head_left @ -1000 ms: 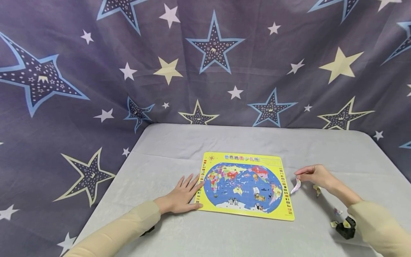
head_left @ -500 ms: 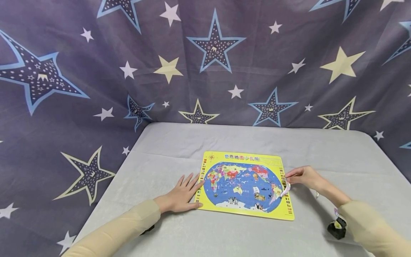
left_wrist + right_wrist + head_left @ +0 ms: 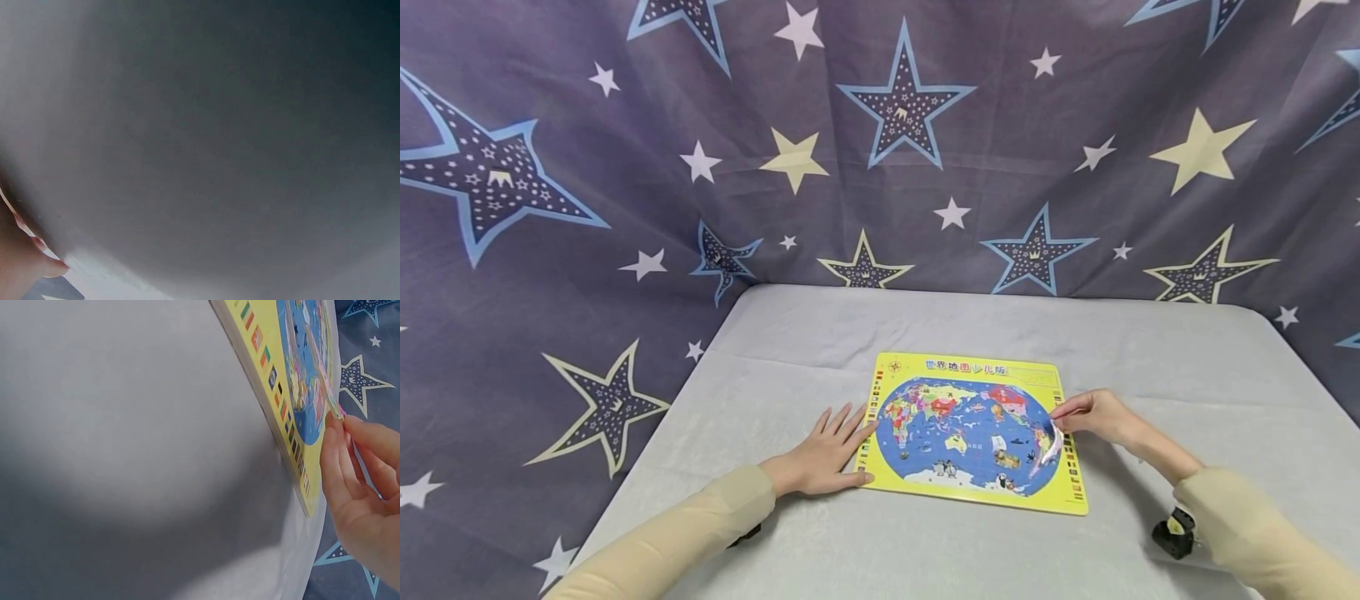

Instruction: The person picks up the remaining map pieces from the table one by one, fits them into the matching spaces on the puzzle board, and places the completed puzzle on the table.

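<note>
A yellow-bordered world map puzzle board (image 3: 970, 497) lies flat on the table. My left hand (image 3: 822, 460) rests palm down with fingers spread, fingertips and thumb at the board's left edge. Between the thumb and fingers of my right hand (image 3: 1101, 417) is a thin, curved, pale pink puzzle piece (image 3: 1054, 447), pinched by one end. It hangs over the map's right rim, beside the printed South America. In the right wrist view, this puzzle piece (image 3: 326, 387) tilts up over the board. The left wrist view catches only my left hand's thumb and fingertips (image 3: 57, 267) in one corner.
A light grey cloth covers the table (image 3: 775, 333). Behind it and at the left hangs a dark curtain (image 3: 730, 125) printed with stars. A black wrist device (image 3: 1172, 536) sits under my right sleeve.
My right hand has carried the puzzle piece leftward from beside the board to over the map's right side. Small loose pieces are now hidden by the right arm. The left hand stays put.
</note>
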The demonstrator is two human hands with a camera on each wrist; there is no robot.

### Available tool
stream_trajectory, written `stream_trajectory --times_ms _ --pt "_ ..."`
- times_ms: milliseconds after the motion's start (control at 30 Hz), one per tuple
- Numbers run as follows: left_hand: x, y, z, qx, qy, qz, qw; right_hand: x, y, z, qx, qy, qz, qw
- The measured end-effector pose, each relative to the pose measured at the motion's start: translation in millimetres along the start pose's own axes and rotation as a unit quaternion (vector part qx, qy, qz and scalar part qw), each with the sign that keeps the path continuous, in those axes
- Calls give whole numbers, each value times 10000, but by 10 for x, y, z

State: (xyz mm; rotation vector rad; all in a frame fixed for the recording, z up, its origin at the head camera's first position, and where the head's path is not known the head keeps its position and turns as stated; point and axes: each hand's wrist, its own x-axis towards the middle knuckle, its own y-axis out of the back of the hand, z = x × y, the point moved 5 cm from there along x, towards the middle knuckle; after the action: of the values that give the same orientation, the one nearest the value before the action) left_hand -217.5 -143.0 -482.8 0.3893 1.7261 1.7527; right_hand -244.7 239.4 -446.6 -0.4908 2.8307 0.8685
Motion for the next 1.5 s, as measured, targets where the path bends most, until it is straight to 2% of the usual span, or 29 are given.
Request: stream_trajectory --times_ms 100,367,1167,1500 --pt "1 0 0 -17 -10 8 10000 4 -18 -12 -7 20 -10 10000" --pt "-3 -5 2 -57 -25 32 10000 -9 -77 -51 187 391 -188 9989" --pt "2 -15 0 -15 -41 50 10000 -41 -237 -22 114 320 -192 9992" --pt "-3 -11 0 -47 -36 22 10000 -58 -257 -40 98 426 -236 9988"
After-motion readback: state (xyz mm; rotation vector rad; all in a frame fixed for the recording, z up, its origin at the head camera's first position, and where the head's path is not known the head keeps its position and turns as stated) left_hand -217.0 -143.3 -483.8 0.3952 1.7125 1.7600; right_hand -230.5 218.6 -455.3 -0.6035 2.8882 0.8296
